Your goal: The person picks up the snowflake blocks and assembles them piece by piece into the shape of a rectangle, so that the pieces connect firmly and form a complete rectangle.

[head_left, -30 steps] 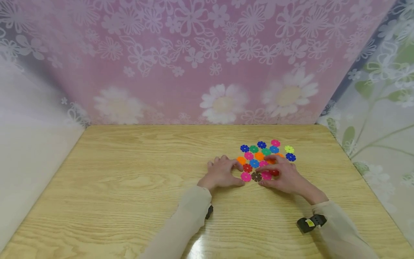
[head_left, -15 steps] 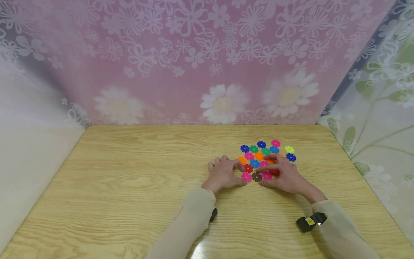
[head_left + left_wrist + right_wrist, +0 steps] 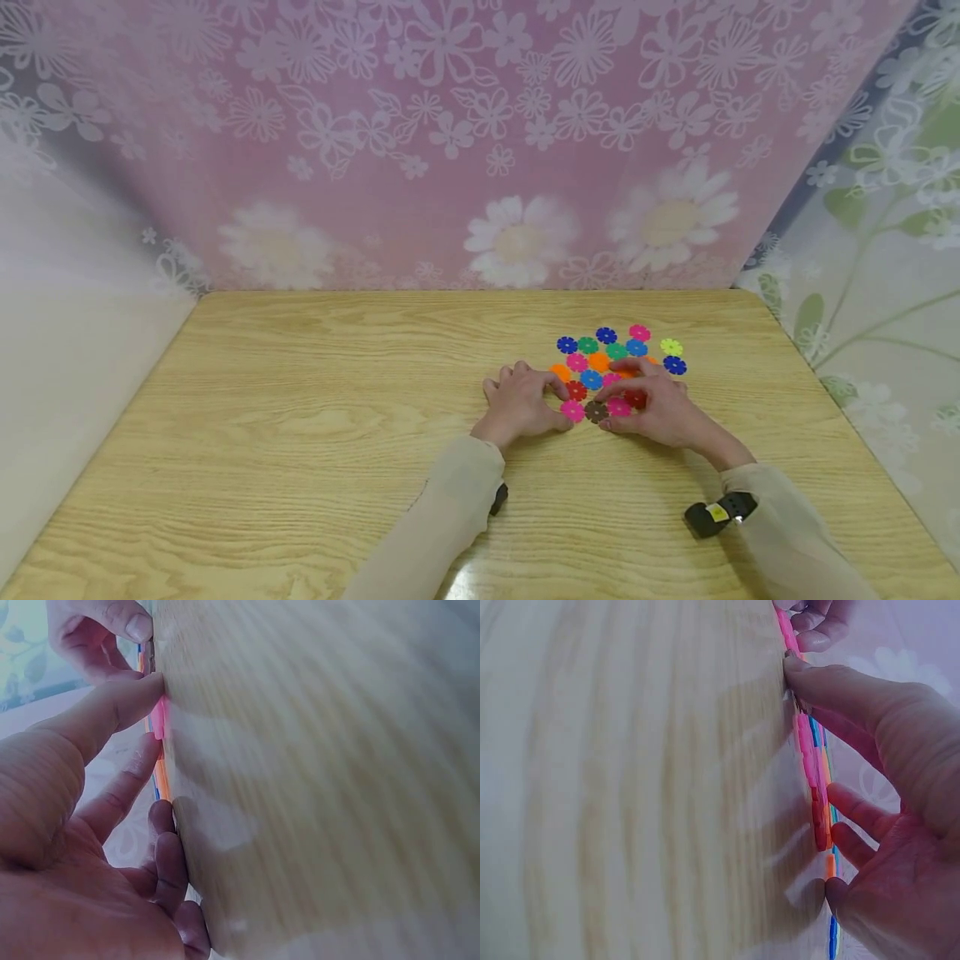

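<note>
Between the thumb and index finger of my left hand (image 3: 517, 404) is a pink notched snowflake disc (image 3: 573, 411), pinched at its near and far edges flat against the table. Right beside it lies a brown snowflake disc (image 3: 596, 411), which the thumb and index finger of my right hand (image 3: 660, 408) pinch. Another pink disc (image 3: 619, 407) sits just right of the brown one, partly under the right hand. Behind the left index fingertip is a red disc (image 3: 576, 391). In the left wrist view, the pink disc (image 3: 158, 718) shows edge-on between thumb and finger.
Several more discs spread flat behind the hands, among them a light blue disc (image 3: 591, 380), an orange disc (image 3: 599, 362) and a yellow-green disc (image 3: 671, 347). The right hand hides some. Wood-grain table (image 3: 300, 433) surrounds them, with a flowered pink backdrop (image 3: 420, 167) behind.
My left hand has shifted slightly right, and the pink disc in it has moved a little toward the brown disc. The right hand has stayed almost still.
</note>
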Tool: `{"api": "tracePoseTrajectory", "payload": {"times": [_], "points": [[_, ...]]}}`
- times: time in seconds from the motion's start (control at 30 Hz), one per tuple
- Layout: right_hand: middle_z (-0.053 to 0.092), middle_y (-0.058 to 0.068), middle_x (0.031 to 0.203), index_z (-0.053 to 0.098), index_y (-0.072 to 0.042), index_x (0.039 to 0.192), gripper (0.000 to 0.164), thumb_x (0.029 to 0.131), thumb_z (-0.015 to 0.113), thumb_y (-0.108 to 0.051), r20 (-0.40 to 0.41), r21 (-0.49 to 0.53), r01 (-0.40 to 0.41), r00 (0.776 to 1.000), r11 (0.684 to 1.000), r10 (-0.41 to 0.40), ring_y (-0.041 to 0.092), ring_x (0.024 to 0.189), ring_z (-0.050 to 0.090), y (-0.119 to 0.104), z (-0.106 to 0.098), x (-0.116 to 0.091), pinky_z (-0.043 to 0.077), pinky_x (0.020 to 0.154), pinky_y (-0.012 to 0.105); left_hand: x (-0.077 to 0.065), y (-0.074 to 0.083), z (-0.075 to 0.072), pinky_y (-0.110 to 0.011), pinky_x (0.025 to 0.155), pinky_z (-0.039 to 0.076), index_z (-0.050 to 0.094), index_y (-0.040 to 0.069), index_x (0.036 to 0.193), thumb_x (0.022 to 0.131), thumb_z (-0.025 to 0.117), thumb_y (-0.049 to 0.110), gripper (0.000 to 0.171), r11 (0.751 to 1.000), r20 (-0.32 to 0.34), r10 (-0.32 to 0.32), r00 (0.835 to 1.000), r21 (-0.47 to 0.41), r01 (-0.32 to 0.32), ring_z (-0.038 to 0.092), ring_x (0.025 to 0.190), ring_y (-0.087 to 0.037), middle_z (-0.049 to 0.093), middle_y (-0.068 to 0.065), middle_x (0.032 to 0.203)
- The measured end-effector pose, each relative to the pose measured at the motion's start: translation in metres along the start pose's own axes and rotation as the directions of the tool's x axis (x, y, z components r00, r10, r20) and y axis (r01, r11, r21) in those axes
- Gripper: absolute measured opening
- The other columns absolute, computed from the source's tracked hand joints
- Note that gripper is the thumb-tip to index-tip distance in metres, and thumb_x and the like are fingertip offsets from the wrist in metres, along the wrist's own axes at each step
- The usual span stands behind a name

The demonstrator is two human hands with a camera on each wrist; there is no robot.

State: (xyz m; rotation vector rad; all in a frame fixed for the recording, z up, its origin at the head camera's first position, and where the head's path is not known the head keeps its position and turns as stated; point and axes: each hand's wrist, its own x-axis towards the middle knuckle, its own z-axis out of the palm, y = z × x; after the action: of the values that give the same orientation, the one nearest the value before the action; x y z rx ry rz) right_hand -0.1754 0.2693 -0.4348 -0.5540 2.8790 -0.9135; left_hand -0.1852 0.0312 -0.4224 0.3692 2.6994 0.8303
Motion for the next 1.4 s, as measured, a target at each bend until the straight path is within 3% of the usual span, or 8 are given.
{"api": "tracePoseTrajectory", "payload": {"times": [0.3,0.43,0.57,0.9,1.03,1.3,1.4], "points": [[0.068,0.008,0.124,0.078,-0.024,0.100,0.026,0.078,0.090,-0.029,-0.027,-0.052,0.027,0.999,0.998,-0.029,0.039,0.124,0.052,0.002,0.001,0.000,0.034,0.099,0.068,0.001,-0.001,0.001,-0.049,0.086,0.025,0.070,0.031,0.092,0.078,0.088,0.039,0.024,1.000,-0.002,0.003,1.000,-0.023,-0.003,0.043,0.091,-0.020,0.056,0.003,0.100],[0.072,0.004,0.118,0.077,-0.024,0.102,0.027,0.079,0.089,-0.026,-0.035,-0.069,0.007,0.999,0.998,-0.010,0.032,0.115,0.058,0.004,0.001,0.000,0.045,0.095,0.055,0.002,-0.004,0.000,-0.047,0.085,0.024,0.068,0.029,0.092,0.079,0.088,0.036,0.025,0.997,0.002,0.031,1.000,-0.065,-0.031,0.045,0.089,-0.017,0.058,0.010,0.092],[0.074,0.001,0.110,0.076,-0.022,0.103,0.026,0.081,0.088,-0.023,-0.033,-0.030,-0.032,0.999,0.999,0.031,0.025,0.105,0.060,0.003,0.000,0.000,0.049,0.085,0.040,0.001,-0.007,-0.001,-0.045,0.084,0.023,0.067,0.027,0.092,0.081,0.087,0.031,0.023,0.992,0.004,0.059,0.998,-0.110,-0.058,0.047,0.089,-0.015,0.061,0.015,0.084],[0.075,0.000,0.102,0.076,-0.019,0.105,0.021,0.086,0.084,-0.020,-0.044,0.060,-0.066,0.997,0.996,0.069,0.021,0.100,0.064,-0.001,-0.001,0.000,0.053,0.080,0.026,0.003,-0.010,-0.003,-0.045,0.086,0.022,0.069,0.026,0.088,0.087,0.082,0.026,0.013,0.985,0.013,0.071,0.997,-0.160,-0.068,0.051,0.085,-0.012,0.063,0.013,0.077],[0.076,-0.001,0.102,0.076,-0.019,0.104,0.018,0.088,0.082,-0.020,-0.055,0.073,-0.067,0.996,0.995,0.071,0.019,0.098,0.065,-0.002,-0.001,0.000,0.053,0.080,0.023,0.003,-0.011,-0.004,-0.047,0.087,0.022,0.069,0.027,0.085,0.090,0.079,0.029,0.011,0.980,0.016,0.095,0.995,-0.177,-0.091,0.051,0.085,-0.013,0.063,0.012,0.077],[0.077,-0.002,0.101,0.077,-0.020,0.104,0.014,0.090,0.080,-0.020,-0.073,0.099,-0.083,0.993,0.992,0.090,0.012,0.092,0.066,-0.004,0.001,0.000,0.053,0.077,0.022,0.001,-0.023,-0.007,-0.051,0.096,0.025,0.071,0.027,0.092,0.093,0.073,0.030,0.004,0.952,-0.017,0.154,0.988,-0.266,-0.153,0.055,0.087,-0.009,0.066,0.014,0.086],[0.077,-0.001,0.101,0.077,-0.020,0.104,0.015,0.090,0.080,-0.021,-0.085,0.109,-0.092,0.991,0.990,0.101,0.013,0.091,0.066,-0.007,0.001,0.000,0.053,0.076,0.023,-0.002,-0.029,-0.010,-0.045,0.101,0.037,0.070,0.026,0.094,0.094,0.072,0.028,0.003,0.931,-0.023,0.194,0.981,-0.311,-0.192,0.059,0.085,-0.006,0.068,0.013,0.090]]}}
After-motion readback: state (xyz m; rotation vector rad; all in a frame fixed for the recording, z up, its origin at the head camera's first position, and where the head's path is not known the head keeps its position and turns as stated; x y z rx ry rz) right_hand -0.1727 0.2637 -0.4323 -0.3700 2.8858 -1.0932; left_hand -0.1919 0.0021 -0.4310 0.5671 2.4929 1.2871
